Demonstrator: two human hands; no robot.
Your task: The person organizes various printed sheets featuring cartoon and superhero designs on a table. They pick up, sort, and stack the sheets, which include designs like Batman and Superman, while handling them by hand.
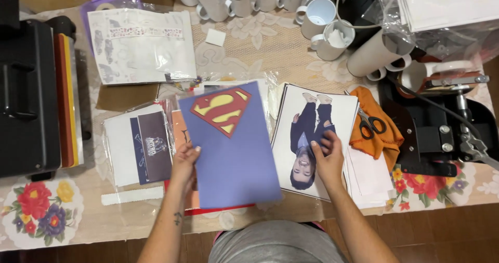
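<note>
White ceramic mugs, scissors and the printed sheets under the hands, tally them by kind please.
White ceramic mugs, in view at least partly: 10
Black-handled scissors: 1
Blue printed sheet with red and yellow shield, under left hand: 1
White printed sheet showing a suited figure, under right hand: 1
Total: 13

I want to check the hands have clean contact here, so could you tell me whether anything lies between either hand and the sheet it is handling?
Nothing visible does. The left hand grips the blue sheet at its left edge, and the right hand rests directly on the printed picture sheet beside it.

White mugs (317,14) crowd the far edge; scissors (371,123) lie on an orange cloth (387,138) — a black press (26,96) stands leftward.
</note>
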